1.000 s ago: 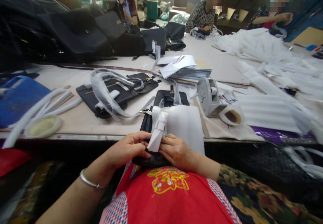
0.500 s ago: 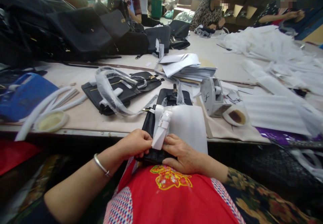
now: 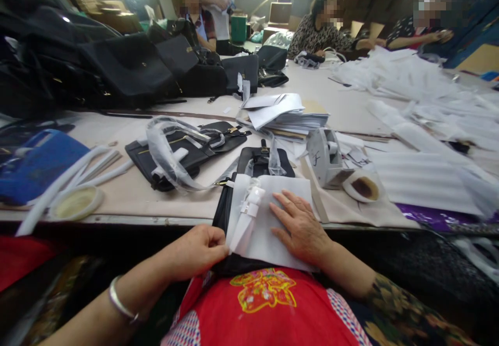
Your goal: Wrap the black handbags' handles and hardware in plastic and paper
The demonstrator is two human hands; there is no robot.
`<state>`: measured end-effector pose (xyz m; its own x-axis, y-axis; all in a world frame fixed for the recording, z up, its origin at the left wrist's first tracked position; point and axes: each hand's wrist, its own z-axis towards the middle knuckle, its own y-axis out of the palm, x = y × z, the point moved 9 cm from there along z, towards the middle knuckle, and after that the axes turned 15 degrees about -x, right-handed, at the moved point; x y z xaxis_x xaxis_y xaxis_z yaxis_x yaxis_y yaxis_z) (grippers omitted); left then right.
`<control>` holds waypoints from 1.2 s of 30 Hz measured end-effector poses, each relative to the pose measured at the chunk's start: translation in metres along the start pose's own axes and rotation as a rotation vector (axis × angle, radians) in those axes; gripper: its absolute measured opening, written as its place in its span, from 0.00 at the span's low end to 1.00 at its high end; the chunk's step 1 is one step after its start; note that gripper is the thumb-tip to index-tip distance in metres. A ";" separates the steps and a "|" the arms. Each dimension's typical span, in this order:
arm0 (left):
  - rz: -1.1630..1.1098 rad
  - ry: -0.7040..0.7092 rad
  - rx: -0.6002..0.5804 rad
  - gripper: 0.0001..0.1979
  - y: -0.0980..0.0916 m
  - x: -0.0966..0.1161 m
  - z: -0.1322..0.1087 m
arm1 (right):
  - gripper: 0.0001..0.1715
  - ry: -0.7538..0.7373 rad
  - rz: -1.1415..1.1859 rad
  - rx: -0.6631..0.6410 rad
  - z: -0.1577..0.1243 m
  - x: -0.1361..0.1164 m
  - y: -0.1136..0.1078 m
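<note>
A black handbag (image 3: 223, 205) lies at the table's front edge, reaching over my lap, with a white foam sheet (image 3: 268, 239) spread across it. On the sheet rests a white-wrapped strap (image 3: 249, 208) with a band around it. My left hand (image 3: 198, 252) is closed, thumb and forefinger pinching the sheet's lower left corner. Fingers spread, my right hand (image 3: 302, 226) lies flat on the right part of the sheet. Just beyond is a black flap with a buckle and a plastic-wrapped handle (image 3: 265, 160); whether it belongs to the same bag I cannot tell.
Another black bag (image 3: 183, 151) with wrapped handles lies to the left, near a blue container (image 3: 42, 164). A paper stack (image 3: 288, 115), a tape dispenser (image 3: 323, 156) and a tape roll (image 3: 362, 186) sit beyond and right. Black bags (image 3: 128, 65) are heaped behind. Several people work across the table.
My right hand has moved from beside the strap's lower end to the right and up, flattening over the sheet. The foam sheet now covers more of the bag's front. My left hand has shifted slightly lower left.
</note>
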<state>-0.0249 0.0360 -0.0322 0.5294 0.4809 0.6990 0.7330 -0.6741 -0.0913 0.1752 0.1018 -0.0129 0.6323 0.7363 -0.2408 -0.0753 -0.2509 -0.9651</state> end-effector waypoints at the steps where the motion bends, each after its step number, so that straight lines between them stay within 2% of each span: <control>1: 0.031 -0.003 0.008 0.12 -0.012 0.005 0.004 | 0.30 0.032 -0.014 -0.021 0.003 0.004 0.003; 2: 0.072 -0.006 0.050 0.13 -0.027 0.011 0.010 | 0.32 0.043 -0.020 -0.054 0.007 0.006 0.007; 5: 0.258 -0.011 0.390 0.16 -0.085 0.037 0.029 | 0.34 0.023 -0.019 -0.141 0.013 0.005 0.016; 6: 0.317 -0.018 0.473 0.17 -0.097 0.046 0.038 | 0.34 0.021 -0.016 -0.155 0.014 0.005 0.017; 8: 0.414 -0.024 0.574 0.16 -0.106 0.062 0.059 | 0.34 0.023 -0.008 -0.167 0.013 0.005 0.018; 11: 0.516 -0.019 0.672 0.15 -0.098 0.076 0.077 | 0.34 0.030 0.005 -0.173 0.010 0.007 0.017; 15: 0.606 -0.053 0.761 0.14 -0.080 0.073 0.072 | 0.33 0.020 0.013 -0.181 0.010 0.007 0.016; 22: 0.703 -0.177 0.799 0.14 -0.084 0.062 0.070 | 0.32 -0.023 0.010 -0.232 0.015 0.003 0.016; 24: 0.735 -0.148 0.844 0.16 -0.083 0.064 0.061 | 0.33 -0.020 0.008 -0.239 0.014 0.004 0.018; 26: 0.752 -0.003 0.908 0.16 -0.076 0.068 0.042 | 0.34 -0.015 0.014 -0.249 0.012 0.003 0.020; 28: 0.735 0.262 0.867 0.12 -0.059 0.069 0.021 | 0.36 -0.029 0.031 -0.269 0.008 0.000 0.022; 30: 0.726 0.514 0.658 0.09 -0.034 0.065 0.006 | 0.35 -0.083 0.058 -0.298 0.005 -0.008 0.024; 31: 0.741 0.594 0.532 0.10 -0.020 0.061 0.001 | 0.34 -0.126 0.072 -0.316 0.003 -0.014 0.024; 33: 0.797 0.663 0.350 0.15 0.002 0.050 -0.010 | 0.31 -0.218 0.098 -0.345 0.000 -0.025 0.023; 36: 0.882 0.666 0.275 0.19 0.017 0.038 -0.022 | 0.29 -0.293 0.130 -0.352 0.000 -0.037 0.018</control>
<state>-0.0017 0.0301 0.0081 0.6349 -0.5485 0.5442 0.3300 -0.4444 -0.8328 0.1510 0.0700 -0.0219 0.3870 0.8182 -0.4251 0.1580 -0.5131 -0.8437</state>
